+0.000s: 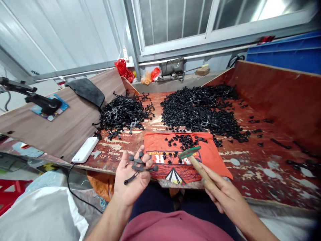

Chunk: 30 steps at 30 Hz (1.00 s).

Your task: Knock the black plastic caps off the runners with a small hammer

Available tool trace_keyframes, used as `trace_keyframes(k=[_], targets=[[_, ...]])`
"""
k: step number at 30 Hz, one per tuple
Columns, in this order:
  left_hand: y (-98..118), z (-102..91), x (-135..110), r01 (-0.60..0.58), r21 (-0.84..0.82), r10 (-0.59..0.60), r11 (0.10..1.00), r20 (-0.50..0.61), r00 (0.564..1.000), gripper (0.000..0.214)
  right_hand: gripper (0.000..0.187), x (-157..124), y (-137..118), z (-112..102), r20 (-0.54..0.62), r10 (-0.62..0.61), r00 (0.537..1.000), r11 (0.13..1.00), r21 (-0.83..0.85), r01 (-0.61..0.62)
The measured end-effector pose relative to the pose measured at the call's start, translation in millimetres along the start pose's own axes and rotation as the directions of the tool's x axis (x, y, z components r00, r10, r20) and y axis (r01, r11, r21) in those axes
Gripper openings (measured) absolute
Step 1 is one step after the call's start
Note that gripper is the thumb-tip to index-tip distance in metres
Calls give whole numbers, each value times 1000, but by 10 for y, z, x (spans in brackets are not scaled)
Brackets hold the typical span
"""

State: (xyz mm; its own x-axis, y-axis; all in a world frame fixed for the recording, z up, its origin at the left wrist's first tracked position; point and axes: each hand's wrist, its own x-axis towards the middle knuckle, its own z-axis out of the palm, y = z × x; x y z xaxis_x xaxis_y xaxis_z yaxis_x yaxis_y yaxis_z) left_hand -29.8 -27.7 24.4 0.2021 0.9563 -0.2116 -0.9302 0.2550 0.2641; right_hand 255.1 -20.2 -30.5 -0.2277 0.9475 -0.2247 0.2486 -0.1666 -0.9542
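Note:
My left hand is turned palm up at the table's front edge. Several small black plastic parts with round ends lie across its palm and half-curled fingers. In my right hand is a hammer, gripped by its wooden handle, its narrow green head over an orange-red printed cloth. Loose black stud-like pieces are scattered on the cloth, under and beyond the head. My left hand is beside the cloth's left edge.
Behind the cloth rises a large heap of black studs; a pile of black linked parts lies left of it. A white power bank with a cable sits at the left edge. Wooden boards wall the table; a blue crate stands beyond.

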Motion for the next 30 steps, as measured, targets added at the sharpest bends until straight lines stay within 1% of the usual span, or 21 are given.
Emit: trace_keyframes(k=[3,6,11,15,18,19,20,22,23,24,25,26,28,29,30], targets=[[-32,-12,7,30,44,-29,999,-17,999,46,76,19,-7,-2,21,2,1000,999,33,-3],[-45,-4,21,39,81,-38,996,-13,999,48,77,47,11,-32,40,10,999,999,30,-11],[-41,70,70,38,116,-38,993,1,999,52,76,101,82,-88,131,24,991,1000,-10,-23],[-29,135,118,30,155,-32,987,7,999,53,76,119,122,-86,107,48,993,999,-8,-47],[-24,166,146,20,259,-16,966,-20,1000,48,79,119,118,-77,87,63,994,998,0,-63],[-19,172,156,8,317,10,948,-52,999,42,79,117,107,-74,91,70,993,997,8,-71],[-9,177,169,-22,389,64,921,-98,993,37,79,114,91,-71,98,77,992,997,21,-79],[30,188,205,-104,537,234,837,-179,956,28,77,107,43,-63,111,81,990,995,45,-87],[59,200,230,-128,588,297,798,-199,934,26,76,104,13,-59,114,83,990,995,48,-89],[93,218,261,-132,615,320,778,-207,924,24,76,101,-22,-56,113,83,990,995,44,-88],[129,243,294,-112,620,303,777,-211,930,22,75,97,-59,-52,111,80,991,996,33,-84],[165,273,329,-71,613,255,787,-217,942,22,73,94,-99,-50,113,76,991,997,15,-78],[220,334,395,42,616,142,787,-247,959,32,66,84,-181,-49,123,52,991,998,-30,-49],[236,353,427,86,642,110,762,-259,959,38,62,77,-221,-49,124,32,992,998,-52,-26],[244,358,457,117,685,93,719,-262,961,42,58,68,-259,-51,122,16,992,997,-73,-7]])
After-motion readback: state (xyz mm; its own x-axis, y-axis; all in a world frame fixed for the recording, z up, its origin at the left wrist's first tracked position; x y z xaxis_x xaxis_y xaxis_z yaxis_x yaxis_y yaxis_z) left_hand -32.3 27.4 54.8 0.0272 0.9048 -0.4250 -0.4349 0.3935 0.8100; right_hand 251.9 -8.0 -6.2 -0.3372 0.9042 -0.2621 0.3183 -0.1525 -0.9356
